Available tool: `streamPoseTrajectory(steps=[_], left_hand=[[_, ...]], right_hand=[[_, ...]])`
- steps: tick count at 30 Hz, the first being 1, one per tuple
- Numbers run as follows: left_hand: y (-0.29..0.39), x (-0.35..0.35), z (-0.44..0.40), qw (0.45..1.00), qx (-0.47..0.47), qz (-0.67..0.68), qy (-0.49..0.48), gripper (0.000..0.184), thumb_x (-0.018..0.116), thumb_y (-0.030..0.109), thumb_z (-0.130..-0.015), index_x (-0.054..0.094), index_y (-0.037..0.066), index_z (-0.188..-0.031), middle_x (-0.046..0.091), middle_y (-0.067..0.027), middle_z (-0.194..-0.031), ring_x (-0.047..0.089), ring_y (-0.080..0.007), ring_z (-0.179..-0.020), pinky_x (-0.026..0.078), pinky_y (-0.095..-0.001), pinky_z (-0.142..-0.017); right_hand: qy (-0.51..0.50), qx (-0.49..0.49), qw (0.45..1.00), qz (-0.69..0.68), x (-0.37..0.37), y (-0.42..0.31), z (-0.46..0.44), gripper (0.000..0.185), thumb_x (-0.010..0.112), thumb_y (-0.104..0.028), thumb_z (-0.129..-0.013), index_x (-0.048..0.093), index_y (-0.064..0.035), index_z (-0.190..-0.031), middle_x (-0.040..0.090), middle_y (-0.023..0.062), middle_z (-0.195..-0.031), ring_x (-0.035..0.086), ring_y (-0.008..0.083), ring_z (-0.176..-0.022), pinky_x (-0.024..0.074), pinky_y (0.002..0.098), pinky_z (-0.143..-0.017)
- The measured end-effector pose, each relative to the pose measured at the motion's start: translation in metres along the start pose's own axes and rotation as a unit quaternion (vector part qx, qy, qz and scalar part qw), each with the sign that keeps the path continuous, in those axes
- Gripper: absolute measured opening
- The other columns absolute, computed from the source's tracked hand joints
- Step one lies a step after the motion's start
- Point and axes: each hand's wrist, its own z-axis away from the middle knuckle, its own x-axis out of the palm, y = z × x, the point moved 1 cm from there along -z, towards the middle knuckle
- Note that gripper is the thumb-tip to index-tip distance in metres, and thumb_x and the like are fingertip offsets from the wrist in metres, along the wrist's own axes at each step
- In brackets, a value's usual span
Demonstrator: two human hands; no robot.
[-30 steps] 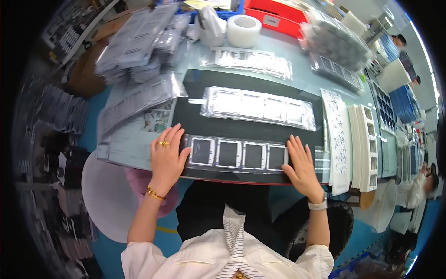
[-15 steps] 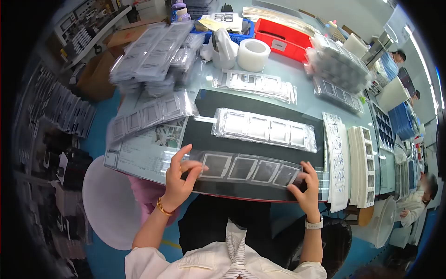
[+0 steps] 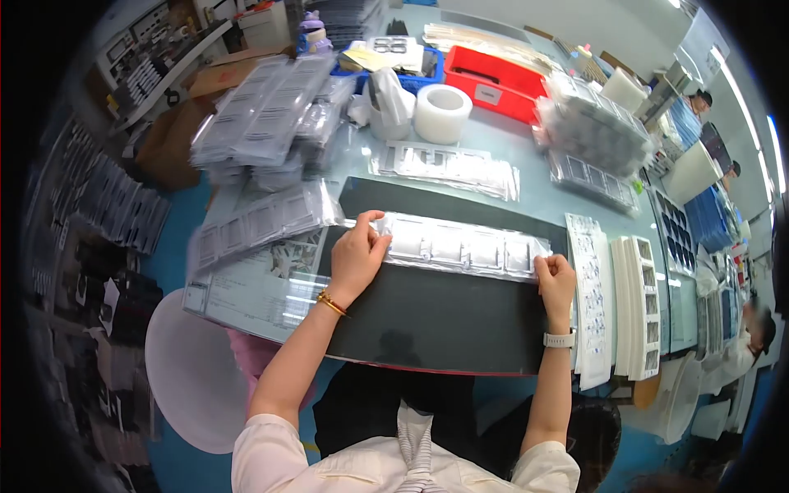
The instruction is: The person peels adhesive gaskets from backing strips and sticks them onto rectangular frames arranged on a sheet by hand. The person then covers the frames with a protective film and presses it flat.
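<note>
A clear plastic strip with a row of square frames (image 3: 464, 247) lies over the silvery stack on the dark mat (image 3: 436, 316). My left hand (image 3: 360, 253) pinches its left end between thumb and fingers. At the opposite end, my right hand (image 3: 555, 282) is closed on the strip's corner. Where the strip ends and the stack beneath begins is hard to make out. Behind the mat sits another small pile of similar strips (image 3: 448, 168). To the left, a further layer of clear strips (image 3: 263, 218) is fanned over the table.
Tall piles of clear packs stand at the back left (image 3: 255, 115) and back right (image 3: 592, 123). A tape roll (image 3: 444, 113), a red bin (image 3: 497, 86) and a blue basket (image 3: 423, 78) are at the back. White strips (image 3: 633, 308) line the right side.
Both hands have moved forward, carrying the clear strip from the mat's near edge onto the stack. The strip was held up in front of the stack before; now it lies over it.
</note>
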Motion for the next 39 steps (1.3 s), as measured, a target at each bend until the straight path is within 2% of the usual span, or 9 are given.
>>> streamPoseTrajectory(steps=[6,11,17,20,25,30,33,36,39], left_hand=[[0.013,-0.001,-0.002,0.999,0.046,-0.026,0.004,0.022,0.07,0.017,-0.093,0.074,0.012,-0.114,0.068,-0.0078,-0.081,0.066,-0.0276,-0.075,0.051,-0.0405,-0.071],[0.012,0.001,0.0,0.994,0.081,-0.067,0.004,0.021,0.066,0.014,-0.094,0.074,0.01,-0.114,0.069,-0.0087,-0.085,0.066,-0.0292,-0.078,0.051,-0.0417,-0.074],[0.009,0.009,0.001,0.986,0.125,-0.107,0.024,0.021,0.067,0.014,-0.091,0.074,0.011,-0.111,0.072,-0.0093,-0.09,0.068,-0.0306,-0.082,0.052,-0.0438,-0.074],[0.009,0.004,0.003,0.977,0.138,-0.157,0.032,0.02,0.069,0.014,-0.088,0.073,0.012,-0.107,0.072,-0.0093,-0.09,0.07,-0.0306,-0.084,0.053,-0.0444,-0.074],[0.007,-0.056,-0.003,0.98,0.083,-0.178,0.032,0.022,0.074,0.019,-0.087,0.071,0.011,-0.107,0.069,-0.0085,-0.093,0.067,-0.0316,-0.095,0.053,-0.0444,-0.08],[-0.069,-0.116,-0.025,0.942,0.109,-0.308,0.072,0.052,0.078,0.028,-0.086,0.063,0.007,-0.132,0.063,-0.0126,-0.14,0.055,-0.033,-0.134,0.048,-0.0461,-0.105],[-0.085,-0.141,-0.014,0.953,0.068,-0.294,-0.02,0.059,0.079,0.031,-0.086,0.062,0.011,-0.14,0.058,-0.0115,-0.148,0.049,-0.0295,-0.143,0.042,-0.0465,-0.113],[-0.089,-0.144,0.0,0.949,0.094,-0.299,-0.016,0.055,0.077,0.038,-0.087,0.067,0.011,-0.134,0.064,-0.0103,-0.142,0.056,-0.0294,-0.136,0.046,-0.0451,-0.109],[-0.082,-0.152,-0.007,0.974,0.025,-0.225,-0.03,0.051,0.076,0.042,-0.088,0.07,0.011,-0.129,0.067,-0.0098,-0.137,0.062,-0.0303,-0.128,0.05,-0.0426,-0.105]], right_hand=[[0.076,-0.076,0.978,0.178,-0.002,-0.01,0.011,0.027,0.071,-0.029,-0.092,0.069,-0.0041,-0.083,0.07,0.013,-0.069,0.068,0.031,-0.063,0.0503,0.0408,-0.061],[0.067,-0.064,0.979,0.181,-0.003,-0.012,0.011,0.027,0.072,-0.029,-0.093,0.069,-0.0036,-0.084,0.071,0.011,-0.07,0.069,0.0281,-0.063,0.0508,0.0391,-0.061],[0.079,-0.086,0.971,0.208,-0.002,-0.013,0.013,0.026,0.07,-0.027,-0.093,0.068,-0.0036,-0.082,0.07,0.0136,-0.07,0.069,0.0347,-0.066,0.0515,0.0429,-0.062],[0.097,-0.108,0.956,0.255,-0.002,-0.006,0.012,0.019,0.065,-0.022,-0.094,0.065,-0.0046,-0.102,0.07,0.0207,-0.083,0.068,0.0408,-0.075,0.0501,0.0482,-0.065],[0.112,-0.136,0.978,0.111,-0.018,-0.025,0.041,0.013,0.067,-0.01,-0.097,0.066,-0.003,-0.108,0.054,0.0022,-0.07,0.048,0.012,-0.06,0.0406,0.0309,-0.057],[-0.042,-0.11,0.993,0.02,-0.001,-0.061,0.112,0.009,0.066,-0.004,-0.098,0.067,-0.0008,-0.106,0.06,0.0008,-0.076,0.051,0.0053,-0.065,0.0412,0.0234,-0.057],[-0.092,-0.096,0.991,-0.007,0.01,-0.052,0.133,0.009,0.066,-0.002,-0.098,0.067,-0.0006,-0.107,0.059,-0.0026,-0.075,0.049,0.0026,-0.064,0.0376,0.0209,-0.056],[-0.08,-0.131,0.988,0.033,0.019,-0.048,0.143,0.006,0.066,-0.002,-0.097,0.069,0.0007,-0.102,0.06,0.0003,-0.073,0.05,0.0039,-0.062,0.0385,0.0218,-0.056],[-0.064,-0.162,0.983,0.058,0.021,-0.053,0.141,0.005,0.067,-0.002,-0.096,0.07,0.0016,-0.098,0.062,0.0033,-0.072,0.051,0.0059,-0.06,0.0398,0.0235,-0.055]])
